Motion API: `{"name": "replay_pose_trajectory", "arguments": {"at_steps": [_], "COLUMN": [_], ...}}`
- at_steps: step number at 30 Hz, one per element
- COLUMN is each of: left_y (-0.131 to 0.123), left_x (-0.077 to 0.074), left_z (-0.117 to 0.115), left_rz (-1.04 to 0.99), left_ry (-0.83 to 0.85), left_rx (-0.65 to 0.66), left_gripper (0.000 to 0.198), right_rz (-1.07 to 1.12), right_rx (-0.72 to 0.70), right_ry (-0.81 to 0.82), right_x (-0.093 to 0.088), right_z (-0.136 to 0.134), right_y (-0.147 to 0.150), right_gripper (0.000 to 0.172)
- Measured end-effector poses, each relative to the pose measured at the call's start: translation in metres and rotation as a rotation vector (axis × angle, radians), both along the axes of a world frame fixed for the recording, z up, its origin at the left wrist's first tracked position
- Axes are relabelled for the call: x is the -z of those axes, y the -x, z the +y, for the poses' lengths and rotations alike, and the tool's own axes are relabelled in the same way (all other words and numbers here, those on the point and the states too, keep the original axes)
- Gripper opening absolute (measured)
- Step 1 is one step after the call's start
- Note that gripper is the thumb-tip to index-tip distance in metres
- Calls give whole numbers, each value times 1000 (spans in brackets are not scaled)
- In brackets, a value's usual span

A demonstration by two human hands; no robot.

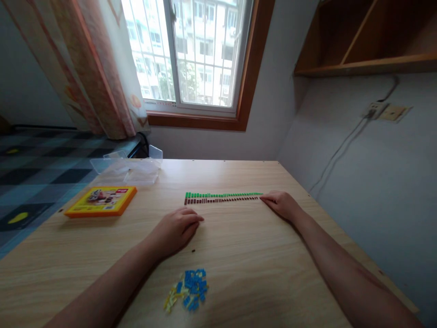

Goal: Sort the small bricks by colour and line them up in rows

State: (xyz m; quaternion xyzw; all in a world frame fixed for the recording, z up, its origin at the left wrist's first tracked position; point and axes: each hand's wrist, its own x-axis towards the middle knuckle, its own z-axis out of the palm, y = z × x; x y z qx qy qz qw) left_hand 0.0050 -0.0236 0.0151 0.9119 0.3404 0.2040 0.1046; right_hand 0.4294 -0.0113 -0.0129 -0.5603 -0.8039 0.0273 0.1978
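Observation:
Two long rows of tiny building bricks lie side by side on the wooden table, a green row (218,195) behind and a dark brown row (218,200) in front. My right hand (280,205) is at their right end, its fingertips pressed together against the tabletop by the last brown brick. Whatever is between those fingertips is too small to tell. My left hand (182,228) rests on the table in front of the rows' left end, fingers loosely extended, nothing visible in it. One loose brown brick (193,250) lies just nearer to me.
Close to me is a pile of blue bricks (195,287) with pale yellow bricks (172,296) beside it. At the left lie an orange-yellow box (102,201) and clear plastic trays (136,171). A wall borders the table's right side; a window (205,54) is beyond.

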Motion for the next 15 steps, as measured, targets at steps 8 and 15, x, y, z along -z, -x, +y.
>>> {"name": "replay_pose_trajectory", "arguments": {"at_steps": [8, 15], "left_y": [0, 0], "left_x": [-1, -2], "left_z": [1, 0], "left_rz": [-1, -1], "left_ry": [5, 7], "left_rx": [0, 0], "left_gripper": [29, 29], "right_rz": [11, 41], "right_rx": [-18, 8], "right_ry": [-15, -51], "right_x": [3, 2], "right_z": [0, -2], "right_y": [2, 4], "right_gripper": [31, 30]}}
